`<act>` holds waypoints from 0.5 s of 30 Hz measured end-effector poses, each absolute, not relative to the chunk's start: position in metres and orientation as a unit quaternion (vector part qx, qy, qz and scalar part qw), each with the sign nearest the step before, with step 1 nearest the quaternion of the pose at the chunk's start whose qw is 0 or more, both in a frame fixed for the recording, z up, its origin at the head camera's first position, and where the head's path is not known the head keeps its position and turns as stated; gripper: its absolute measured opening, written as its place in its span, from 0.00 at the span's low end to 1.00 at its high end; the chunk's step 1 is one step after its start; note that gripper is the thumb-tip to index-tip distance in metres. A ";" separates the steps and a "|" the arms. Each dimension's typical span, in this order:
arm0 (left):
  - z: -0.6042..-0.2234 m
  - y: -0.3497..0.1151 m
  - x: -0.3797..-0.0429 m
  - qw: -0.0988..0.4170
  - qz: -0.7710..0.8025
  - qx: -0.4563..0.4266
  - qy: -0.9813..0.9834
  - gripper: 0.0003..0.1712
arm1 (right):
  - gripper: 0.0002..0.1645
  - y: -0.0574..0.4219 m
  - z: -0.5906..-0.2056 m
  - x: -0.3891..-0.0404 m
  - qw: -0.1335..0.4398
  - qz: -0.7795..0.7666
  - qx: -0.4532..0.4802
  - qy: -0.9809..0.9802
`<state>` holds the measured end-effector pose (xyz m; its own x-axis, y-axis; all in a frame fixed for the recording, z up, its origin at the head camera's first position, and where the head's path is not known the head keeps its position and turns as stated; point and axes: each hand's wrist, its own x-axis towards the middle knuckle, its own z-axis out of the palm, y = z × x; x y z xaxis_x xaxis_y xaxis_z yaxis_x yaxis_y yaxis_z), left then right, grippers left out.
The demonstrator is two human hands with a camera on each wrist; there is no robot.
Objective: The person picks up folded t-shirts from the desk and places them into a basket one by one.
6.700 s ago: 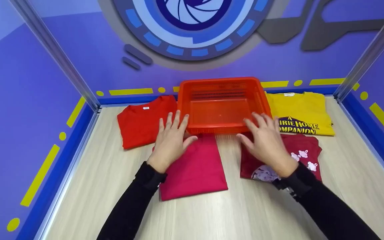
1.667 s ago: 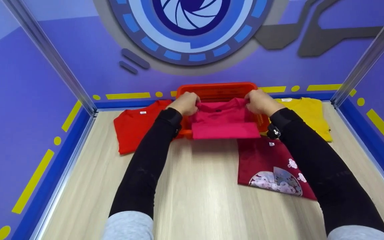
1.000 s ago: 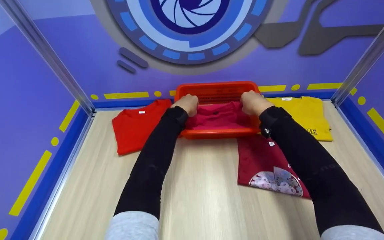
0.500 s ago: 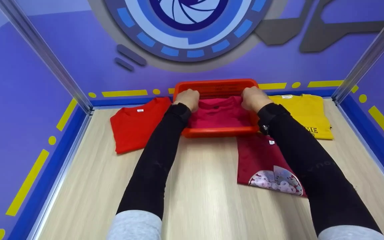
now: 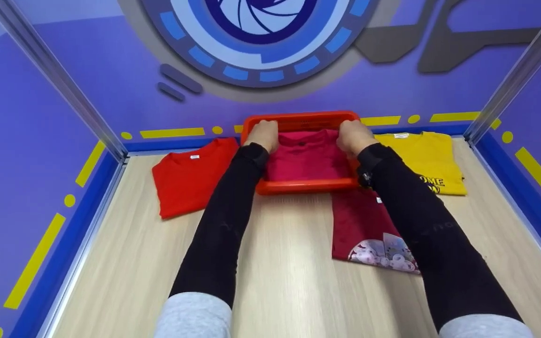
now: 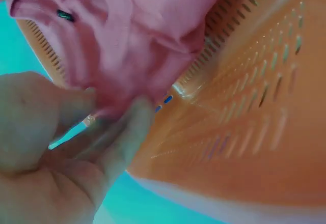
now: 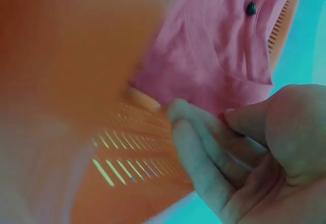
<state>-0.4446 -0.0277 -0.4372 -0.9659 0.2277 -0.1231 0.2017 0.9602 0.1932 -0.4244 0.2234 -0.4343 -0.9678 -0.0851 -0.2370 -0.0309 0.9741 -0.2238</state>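
Observation:
A folded magenta T-shirt point(image 5: 305, 162) lies inside the red-orange plastic basket point(image 5: 304, 188) at the back of the table, collar toward the wall. My left hand point(image 5: 265, 135) pinches its left shoulder corner; in the left wrist view, thumb and fingers of that hand point(image 6: 76, 137) meet on the pink cloth point(image 6: 127, 46). On the opposite side my right hand point(image 5: 352, 137) holds the right shoulder corner. The right wrist view shows this hand point(image 7: 239, 158) with thumb and fingertips at the edge of the cloth point(image 7: 219, 61), beside the slotted basket wall point(image 7: 137, 147).
Left of the basket lies a folded red T-shirt point(image 5: 195, 176). A yellow printed T-shirt point(image 5: 421, 157) is at its right, and a maroon T-shirt point(image 5: 362, 225) lies in front, partly under my right sleeve point(image 5: 421, 234). Blue-purple panels point(image 5: 298, 101) enclose the table.
The magenta T-shirt has gone from the table at front left into the basket, carried by both hands. Its lower part first hung over the front rim, then dropped inside.

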 end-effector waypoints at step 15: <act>-0.424 -0.030 -0.390 0.249 0.046 0.240 0.937 0.22 | 0.20 0.215 -0.435 -0.383 0.232 -0.097 -0.211 0.945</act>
